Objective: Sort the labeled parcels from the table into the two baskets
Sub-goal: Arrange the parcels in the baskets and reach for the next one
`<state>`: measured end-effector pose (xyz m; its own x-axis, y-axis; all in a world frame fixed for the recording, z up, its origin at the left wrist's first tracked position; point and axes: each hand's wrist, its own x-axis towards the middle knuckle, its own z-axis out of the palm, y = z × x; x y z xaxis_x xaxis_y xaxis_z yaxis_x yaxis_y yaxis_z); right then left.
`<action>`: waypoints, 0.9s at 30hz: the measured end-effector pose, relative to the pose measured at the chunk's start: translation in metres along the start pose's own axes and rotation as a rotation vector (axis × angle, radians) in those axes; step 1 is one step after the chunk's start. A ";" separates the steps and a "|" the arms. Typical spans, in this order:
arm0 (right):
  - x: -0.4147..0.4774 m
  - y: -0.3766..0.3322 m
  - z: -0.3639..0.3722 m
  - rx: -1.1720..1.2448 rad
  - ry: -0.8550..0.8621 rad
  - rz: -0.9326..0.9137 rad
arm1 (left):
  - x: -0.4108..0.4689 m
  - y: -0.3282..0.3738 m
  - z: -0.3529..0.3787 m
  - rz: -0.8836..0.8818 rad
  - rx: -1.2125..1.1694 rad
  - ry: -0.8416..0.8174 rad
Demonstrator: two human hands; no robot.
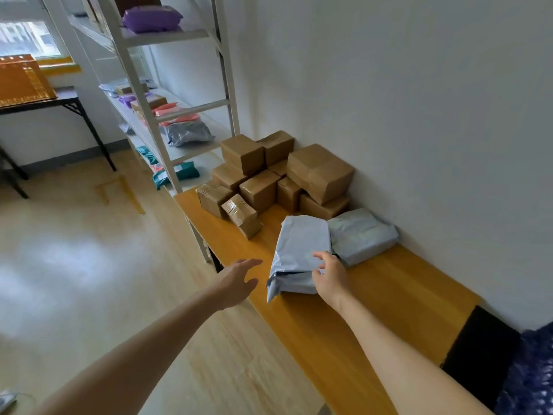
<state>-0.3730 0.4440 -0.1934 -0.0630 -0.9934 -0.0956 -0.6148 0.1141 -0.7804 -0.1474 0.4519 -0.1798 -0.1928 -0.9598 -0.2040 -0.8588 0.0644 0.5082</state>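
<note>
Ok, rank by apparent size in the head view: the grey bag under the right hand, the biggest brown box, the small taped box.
1. Grey bag, looks largest, but it lies nearer the camera, so its lead over the box is unsure.
2. Biggest brown box.
3. Small taped box, clearly smallest.

I get soft daylight from the overexposed window [28, 37] at upper left, with a pale glare patch on the floor [68, 259]. Shadows are faint. The shelf posts [140, 94] bow from lens distortion, and the frame edges look slightly blurred.
</note>
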 end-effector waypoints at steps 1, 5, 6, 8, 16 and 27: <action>0.007 0.003 0.003 -0.009 0.004 0.024 | 0.010 -0.005 0.002 0.000 -0.006 -0.012; 0.026 0.014 0.018 -0.036 0.016 0.099 | 0.046 -0.021 0.014 0.017 -0.024 -0.101; 0.030 0.016 0.022 -0.042 0.027 0.116 | 0.057 -0.025 0.016 0.019 -0.024 -0.121; 0.040 0.018 0.028 -0.052 0.070 0.161 | 0.079 -0.032 0.017 0.023 -0.030 -0.159; 0.071 0.026 0.052 -0.008 0.186 0.430 | 0.146 -0.056 0.034 0.001 -0.124 -0.368; 0.092 0.026 0.083 0.023 0.365 0.740 | 0.187 -0.079 0.046 0.061 -0.241 -0.653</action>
<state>-0.3293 0.3567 -0.2740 -0.6989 -0.6019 -0.3864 -0.2982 0.7362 -0.6075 -0.1374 0.2800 -0.2961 -0.5484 -0.5909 -0.5917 -0.7223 -0.0218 0.6913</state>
